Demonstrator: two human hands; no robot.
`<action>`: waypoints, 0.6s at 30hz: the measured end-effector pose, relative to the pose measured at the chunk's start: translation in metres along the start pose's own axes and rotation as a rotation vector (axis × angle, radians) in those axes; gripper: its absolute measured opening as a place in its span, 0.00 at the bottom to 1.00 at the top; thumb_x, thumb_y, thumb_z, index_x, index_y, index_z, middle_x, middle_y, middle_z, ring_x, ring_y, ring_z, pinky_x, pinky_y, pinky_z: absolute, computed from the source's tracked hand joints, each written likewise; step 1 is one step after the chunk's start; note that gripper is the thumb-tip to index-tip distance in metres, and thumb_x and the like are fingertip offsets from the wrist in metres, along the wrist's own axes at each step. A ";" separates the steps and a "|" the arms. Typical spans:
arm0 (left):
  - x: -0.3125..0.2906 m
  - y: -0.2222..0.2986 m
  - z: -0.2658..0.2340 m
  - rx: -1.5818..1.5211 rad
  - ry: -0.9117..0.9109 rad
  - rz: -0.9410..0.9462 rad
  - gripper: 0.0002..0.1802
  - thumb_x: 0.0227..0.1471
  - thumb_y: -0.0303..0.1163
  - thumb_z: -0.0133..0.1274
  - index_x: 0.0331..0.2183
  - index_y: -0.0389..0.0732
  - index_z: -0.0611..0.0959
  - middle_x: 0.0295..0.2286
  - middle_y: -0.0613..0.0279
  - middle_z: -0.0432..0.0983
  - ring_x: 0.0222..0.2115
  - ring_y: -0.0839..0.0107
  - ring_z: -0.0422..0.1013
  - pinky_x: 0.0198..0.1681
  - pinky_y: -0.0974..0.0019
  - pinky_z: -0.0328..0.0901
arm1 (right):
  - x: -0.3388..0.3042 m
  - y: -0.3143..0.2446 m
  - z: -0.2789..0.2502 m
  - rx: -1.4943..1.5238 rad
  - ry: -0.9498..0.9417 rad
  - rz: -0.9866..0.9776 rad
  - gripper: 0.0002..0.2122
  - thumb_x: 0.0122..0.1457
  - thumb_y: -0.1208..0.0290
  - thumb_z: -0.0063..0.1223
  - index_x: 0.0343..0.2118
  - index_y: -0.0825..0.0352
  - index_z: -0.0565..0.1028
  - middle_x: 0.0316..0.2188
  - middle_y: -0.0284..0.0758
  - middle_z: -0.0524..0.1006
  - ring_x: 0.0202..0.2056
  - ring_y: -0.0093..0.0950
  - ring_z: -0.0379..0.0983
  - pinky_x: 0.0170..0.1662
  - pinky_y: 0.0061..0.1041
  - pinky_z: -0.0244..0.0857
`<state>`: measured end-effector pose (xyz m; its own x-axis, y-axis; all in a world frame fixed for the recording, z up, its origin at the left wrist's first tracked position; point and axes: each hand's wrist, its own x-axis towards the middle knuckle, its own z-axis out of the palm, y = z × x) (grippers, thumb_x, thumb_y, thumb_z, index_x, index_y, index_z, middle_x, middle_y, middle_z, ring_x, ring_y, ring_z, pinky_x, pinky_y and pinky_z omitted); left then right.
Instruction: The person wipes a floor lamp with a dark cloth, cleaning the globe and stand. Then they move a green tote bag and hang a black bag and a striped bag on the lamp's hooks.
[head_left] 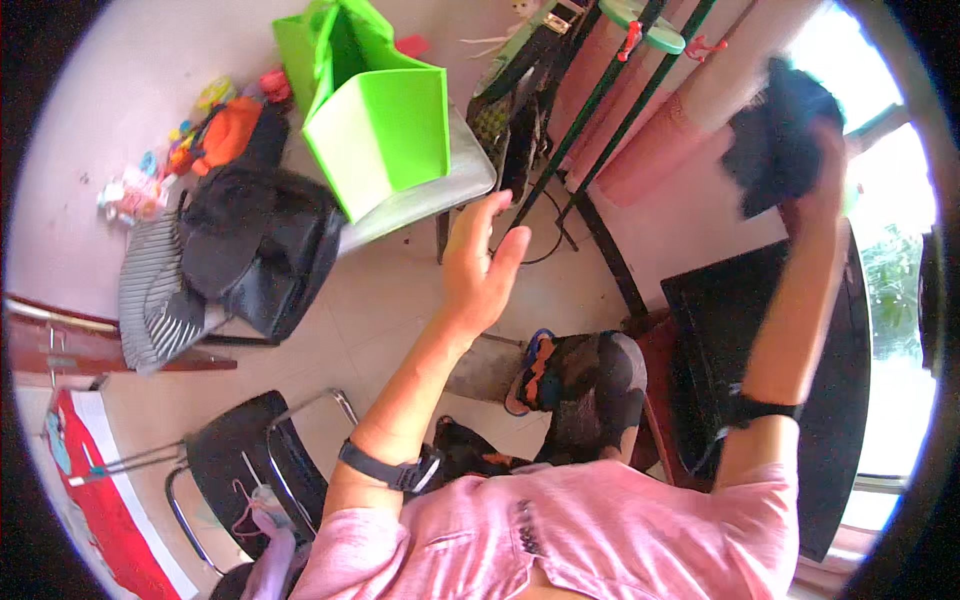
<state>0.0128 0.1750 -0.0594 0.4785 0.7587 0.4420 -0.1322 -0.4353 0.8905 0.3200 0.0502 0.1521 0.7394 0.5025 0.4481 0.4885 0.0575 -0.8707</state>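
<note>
My left hand [480, 262] is raised in the middle, its fingers stretched out and the thumb apart, with nothing in it. The nearest thing beyond it is a grey-white stool or small table [462, 160] bearing a bright green open bag [390, 130]. Up at the far right, my right hand [826, 165] grips a crumpled black cloth [772, 140]. The cloth is blurred, so its exact kind does not show, and it hides part of my fingers. Behind it are a window and a pinkish wall.
A black backpack [255, 250] and a striped bag [155, 290] lie at left, near colourful toys [225, 135]. A black chair [245, 450] stands lower left. Green poles [600, 110] and a pink curtain [670, 130] are at the back. A large black panel [740, 330] is under my right arm.
</note>
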 end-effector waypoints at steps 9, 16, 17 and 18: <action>-0.069 0.096 -0.022 -0.488 -0.281 -0.130 0.43 0.46 0.44 0.61 0.57 0.43 0.58 0.52 0.57 0.62 0.50 0.66 0.62 0.51 0.63 0.60 | -0.198 -0.051 0.092 0.452 -0.499 0.316 0.13 0.47 0.76 0.52 0.38 0.68 0.72 0.31 0.31 0.75 0.34 0.24 0.70 0.42 0.24 0.64; -0.126 0.065 -0.043 -0.654 0.037 -0.548 0.32 0.40 0.40 0.65 0.46 0.39 0.72 0.41 0.64 0.71 0.41 0.72 0.69 0.48 0.65 0.63 | -0.270 -0.038 0.121 0.176 -1.064 0.132 0.34 0.47 0.65 0.60 0.57 0.68 0.59 0.49 0.42 0.69 0.51 0.30 0.63 0.56 0.28 0.55; -0.134 0.059 -0.056 -0.681 0.035 -0.508 0.27 0.41 0.35 0.61 0.45 0.39 0.73 0.40 0.64 0.72 0.41 0.71 0.69 0.47 0.66 0.64 | -0.281 -0.034 0.126 0.239 -1.103 0.139 0.35 0.47 0.65 0.60 0.58 0.68 0.58 0.50 0.43 0.68 0.52 0.31 0.63 0.56 0.29 0.55; -0.141 0.053 -0.069 -0.652 0.055 -0.592 0.23 0.42 0.30 0.58 0.43 0.39 0.74 0.39 0.64 0.73 0.40 0.71 0.70 0.47 0.66 0.64 | -0.291 -0.029 0.130 0.240 -1.145 0.184 0.36 0.47 0.65 0.61 0.58 0.68 0.57 0.51 0.43 0.68 0.53 0.33 0.63 0.57 0.29 0.55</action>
<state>-0.1214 0.0781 -0.0671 0.5854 0.8015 -0.1216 -0.3530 0.3870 0.8518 0.0303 0.0147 0.0201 -0.1161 0.9929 -0.0243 0.2284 0.0029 -0.9736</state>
